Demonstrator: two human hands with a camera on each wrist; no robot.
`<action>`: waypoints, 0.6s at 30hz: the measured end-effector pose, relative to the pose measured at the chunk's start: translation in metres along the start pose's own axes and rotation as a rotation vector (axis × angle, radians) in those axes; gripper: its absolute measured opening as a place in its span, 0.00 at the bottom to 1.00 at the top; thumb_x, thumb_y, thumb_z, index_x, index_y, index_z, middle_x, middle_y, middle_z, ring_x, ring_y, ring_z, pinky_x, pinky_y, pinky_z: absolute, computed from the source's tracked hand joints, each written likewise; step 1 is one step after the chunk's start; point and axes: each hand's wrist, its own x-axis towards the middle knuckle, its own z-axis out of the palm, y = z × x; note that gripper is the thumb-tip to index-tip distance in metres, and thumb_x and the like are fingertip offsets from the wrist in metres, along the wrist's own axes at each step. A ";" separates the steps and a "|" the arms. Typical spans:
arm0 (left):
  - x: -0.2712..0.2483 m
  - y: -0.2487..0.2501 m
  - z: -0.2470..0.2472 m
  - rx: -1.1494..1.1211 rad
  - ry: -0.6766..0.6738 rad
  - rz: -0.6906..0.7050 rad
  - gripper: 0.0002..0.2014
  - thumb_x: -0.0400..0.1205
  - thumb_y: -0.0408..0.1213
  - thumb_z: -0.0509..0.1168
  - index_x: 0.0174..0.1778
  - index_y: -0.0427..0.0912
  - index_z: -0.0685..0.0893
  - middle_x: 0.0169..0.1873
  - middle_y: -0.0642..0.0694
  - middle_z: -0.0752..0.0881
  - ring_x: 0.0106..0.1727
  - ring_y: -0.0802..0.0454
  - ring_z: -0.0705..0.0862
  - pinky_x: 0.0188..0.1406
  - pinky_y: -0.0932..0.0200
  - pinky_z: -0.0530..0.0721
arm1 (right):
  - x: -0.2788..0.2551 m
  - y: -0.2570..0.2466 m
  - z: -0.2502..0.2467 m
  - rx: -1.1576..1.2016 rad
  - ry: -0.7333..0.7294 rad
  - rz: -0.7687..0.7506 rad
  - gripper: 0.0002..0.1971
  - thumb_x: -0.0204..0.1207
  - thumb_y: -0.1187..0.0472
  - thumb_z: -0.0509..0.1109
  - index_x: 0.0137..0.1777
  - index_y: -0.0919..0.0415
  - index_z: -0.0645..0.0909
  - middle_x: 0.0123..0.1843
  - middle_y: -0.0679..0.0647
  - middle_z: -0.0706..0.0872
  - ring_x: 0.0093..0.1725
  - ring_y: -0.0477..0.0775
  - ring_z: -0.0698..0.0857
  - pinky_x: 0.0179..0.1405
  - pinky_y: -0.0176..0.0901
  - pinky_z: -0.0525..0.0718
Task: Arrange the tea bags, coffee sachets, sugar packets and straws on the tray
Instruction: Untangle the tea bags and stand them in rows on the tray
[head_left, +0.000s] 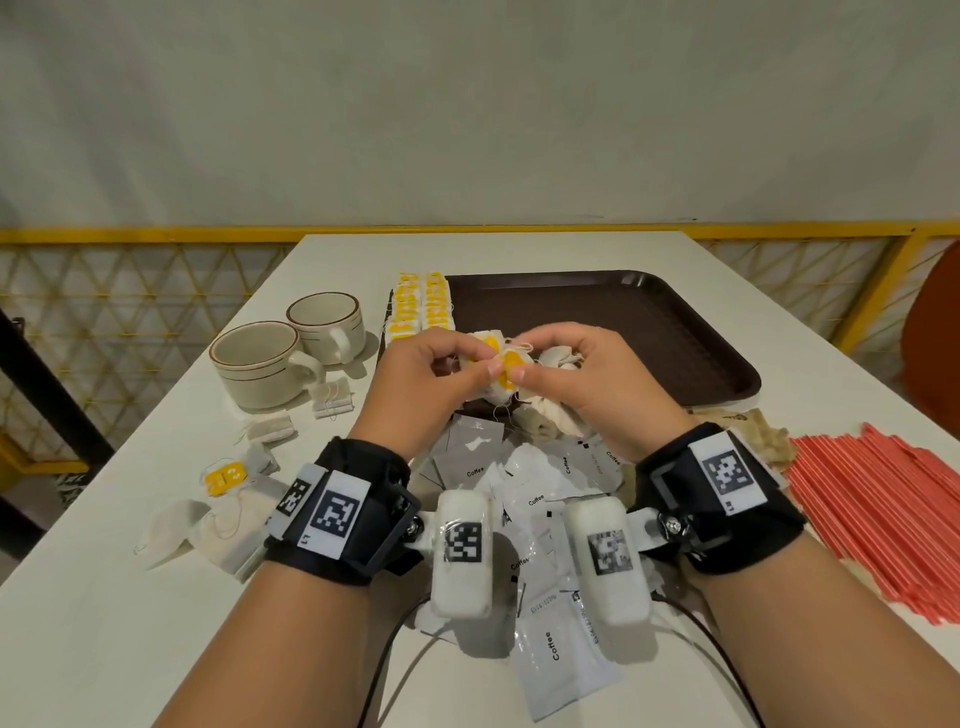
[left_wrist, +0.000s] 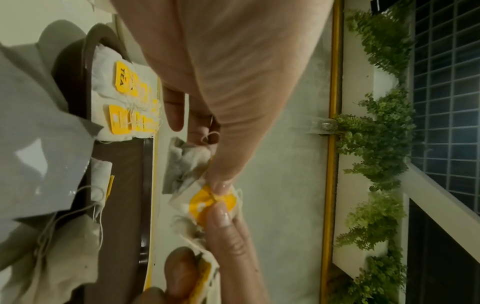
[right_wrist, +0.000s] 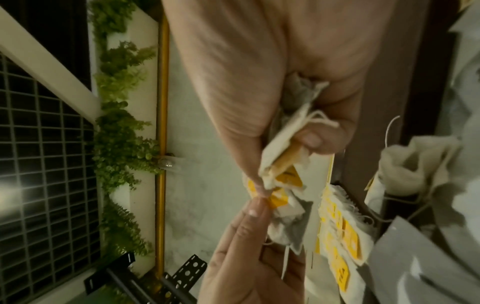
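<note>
Dim warm indoor light, soft shadows — wrist views blurred, edges warped

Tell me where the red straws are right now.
In the head view the red straws lie in a loose pile on the white table, at the right edge, beside the right hand and off the brown tray.

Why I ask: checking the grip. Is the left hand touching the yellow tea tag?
Touching: the left wrist view shows the left hand pinching the yellow tea tag at its thumb tip.

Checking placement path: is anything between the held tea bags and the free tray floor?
Nothing visible. Both hands pinch tea bags over the tray; rows of tea bags fill only its left edge.
</note>
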 end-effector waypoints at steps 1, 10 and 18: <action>0.000 0.000 0.001 0.003 -0.013 0.000 0.04 0.76 0.36 0.74 0.38 0.51 0.90 0.40 0.49 0.88 0.41 0.49 0.82 0.47 0.53 0.83 | 0.001 0.001 0.000 -0.024 0.014 0.000 0.07 0.70 0.63 0.79 0.42 0.50 0.89 0.49 0.52 0.87 0.41 0.48 0.85 0.44 0.47 0.83; 0.005 -0.010 -0.005 -0.037 0.163 -0.012 0.14 0.78 0.26 0.69 0.50 0.51 0.82 0.33 0.50 0.84 0.36 0.57 0.80 0.42 0.63 0.80 | 0.002 -0.002 -0.012 0.141 0.041 0.027 0.03 0.70 0.66 0.78 0.40 0.62 0.86 0.44 0.70 0.86 0.42 0.61 0.82 0.47 0.55 0.81; 0.000 0.001 0.001 -0.098 0.015 -0.013 0.06 0.76 0.28 0.73 0.40 0.45 0.86 0.37 0.54 0.88 0.39 0.60 0.85 0.45 0.66 0.85 | 0.000 -0.003 0.000 0.404 -0.060 0.167 0.03 0.73 0.69 0.73 0.45 0.63 0.84 0.38 0.57 0.88 0.33 0.48 0.87 0.31 0.36 0.85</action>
